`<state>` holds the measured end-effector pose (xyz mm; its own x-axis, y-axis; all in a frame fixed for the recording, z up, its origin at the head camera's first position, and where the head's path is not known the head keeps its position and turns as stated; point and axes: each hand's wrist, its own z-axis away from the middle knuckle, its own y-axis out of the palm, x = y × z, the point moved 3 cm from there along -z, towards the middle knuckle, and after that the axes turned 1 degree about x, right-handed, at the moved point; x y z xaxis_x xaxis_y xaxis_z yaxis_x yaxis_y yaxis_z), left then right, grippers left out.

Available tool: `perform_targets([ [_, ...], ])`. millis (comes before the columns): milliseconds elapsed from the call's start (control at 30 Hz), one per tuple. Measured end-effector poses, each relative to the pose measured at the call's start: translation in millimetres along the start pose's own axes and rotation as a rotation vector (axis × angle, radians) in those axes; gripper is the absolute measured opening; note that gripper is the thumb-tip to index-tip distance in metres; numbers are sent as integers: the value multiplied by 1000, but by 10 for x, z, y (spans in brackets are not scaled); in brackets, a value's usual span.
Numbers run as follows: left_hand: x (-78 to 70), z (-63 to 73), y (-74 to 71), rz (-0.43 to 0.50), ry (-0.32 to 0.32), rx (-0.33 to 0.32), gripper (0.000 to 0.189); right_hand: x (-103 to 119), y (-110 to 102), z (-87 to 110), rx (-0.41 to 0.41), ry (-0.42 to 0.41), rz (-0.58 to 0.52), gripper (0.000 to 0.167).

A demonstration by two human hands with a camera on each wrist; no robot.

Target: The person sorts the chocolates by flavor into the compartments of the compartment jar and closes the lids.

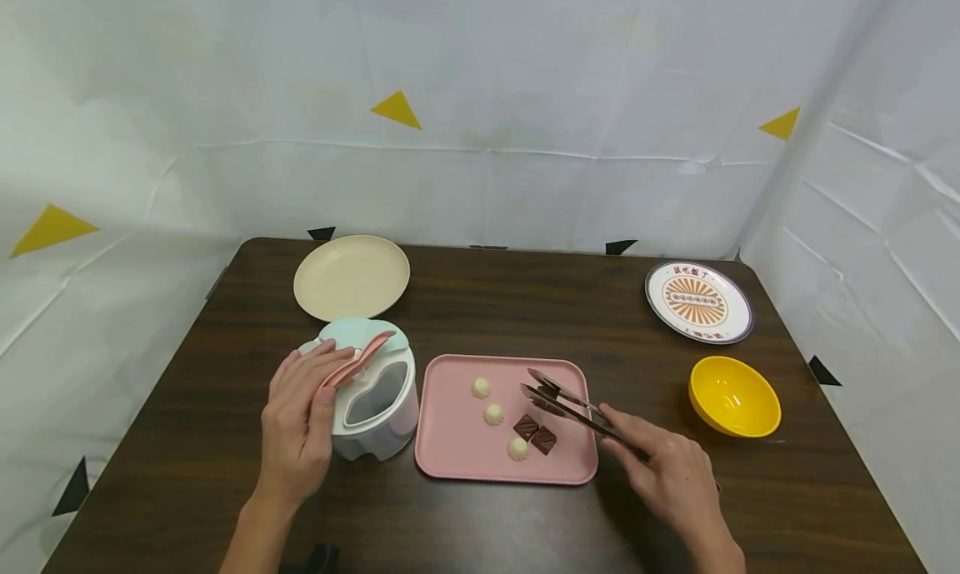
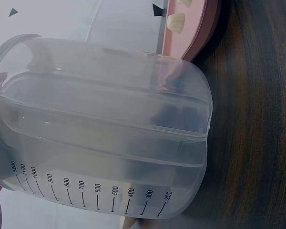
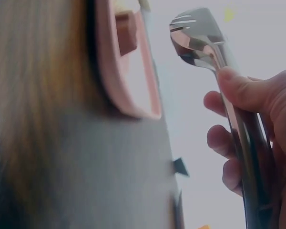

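My left hand (image 1: 296, 416) holds up the pink flap (image 1: 360, 361) on the lid of a clear storage container (image 1: 386, 432), thumb on one side, fingers on the other. An opening shows under the flap. Printed measuring marks run along the container (image 2: 100, 124) in the left wrist view. My right hand (image 1: 667, 466) grips metal tongs (image 3: 238, 124), their tips over the right part of a pink tray (image 1: 465, 466). A dark chocolate (image 1: 547, 393) lies at the tips; whether they pinch it I cannot tell. Two dark chocolates (image 1: 543, 440) and several white chocolates (image 1: 492, 414) rest on the tray.
Behind the container lies a cream plate (image 1: 351, 276). A patterned white plate (image 1: 699, 302) sits at the back right, with a yellow bowl (image 1: 735, 396) in front of it. White sheeting (image 1: 487, 74) surrounds the dark wooden table (image 1: 480, 524).
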<state>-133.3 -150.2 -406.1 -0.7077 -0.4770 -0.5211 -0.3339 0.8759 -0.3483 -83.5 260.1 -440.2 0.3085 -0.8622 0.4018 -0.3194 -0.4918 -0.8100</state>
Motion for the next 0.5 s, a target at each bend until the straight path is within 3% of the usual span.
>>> perform_targets([
  [133, 2, -1, 3, 2, -3, -1, 30, 163, -35, -73, -75, -124, -48, 53],
  [333, -1, 4, 3, 0, 0, -4, 31, 463, 6, -189, -68, -211, -148, 48],
  [500, 2, 4, 9, 0, 4, -11, 30, 774, 50, -329, -135, -340, -263, 41],
])
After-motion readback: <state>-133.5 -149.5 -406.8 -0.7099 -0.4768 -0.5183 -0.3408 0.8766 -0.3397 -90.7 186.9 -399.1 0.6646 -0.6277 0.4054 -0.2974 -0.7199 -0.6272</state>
